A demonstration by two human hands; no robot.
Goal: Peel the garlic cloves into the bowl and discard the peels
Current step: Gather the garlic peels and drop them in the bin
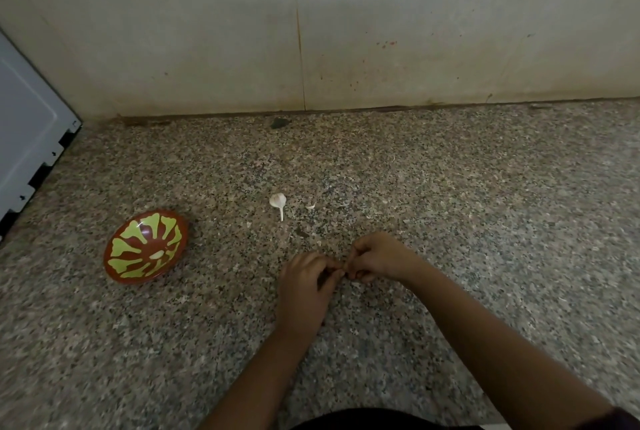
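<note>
Hands nearest the camera are mid-peel, I judge, over the counter (485, 208); next the skin must tear free and the garlic go left into the bowl (110, 256). Both left hand (304, 279) and right hand (379, 258) curl tightly, pinching the held clove (343, 269) (mostly hidden); a spare clove (278, 200) lies farther.

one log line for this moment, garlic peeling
step: peeling | left hand and right hand: pinch a small piece between them, mostly hidden | bowl: one pale bit inside | counter: garlic stub, peel scrap
</note>
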